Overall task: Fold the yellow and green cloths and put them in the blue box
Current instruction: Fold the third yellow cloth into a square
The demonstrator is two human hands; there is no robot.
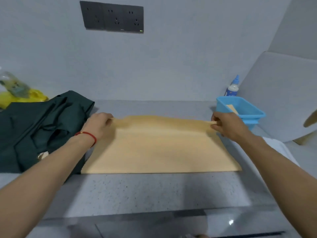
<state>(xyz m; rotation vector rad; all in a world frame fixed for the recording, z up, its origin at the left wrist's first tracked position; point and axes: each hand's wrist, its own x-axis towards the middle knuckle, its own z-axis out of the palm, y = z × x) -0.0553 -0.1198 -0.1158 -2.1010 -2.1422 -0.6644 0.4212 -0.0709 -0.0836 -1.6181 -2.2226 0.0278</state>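
Both hands pinch far corners of the yellow cloth (159, 148) at desk (154, 191) centre: left hand (99, 124), right hand (226, 125). Blue box (240, 110) at 2 o'clock, green cloth (39, 127) at 9. Risk: uneven pull w/ one grip makes fold skew.

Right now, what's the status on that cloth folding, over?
Left hand and right hand pinch the yellow cloth's far corners. Green cloth heaped left, unfolded. Blue box right, path clear.
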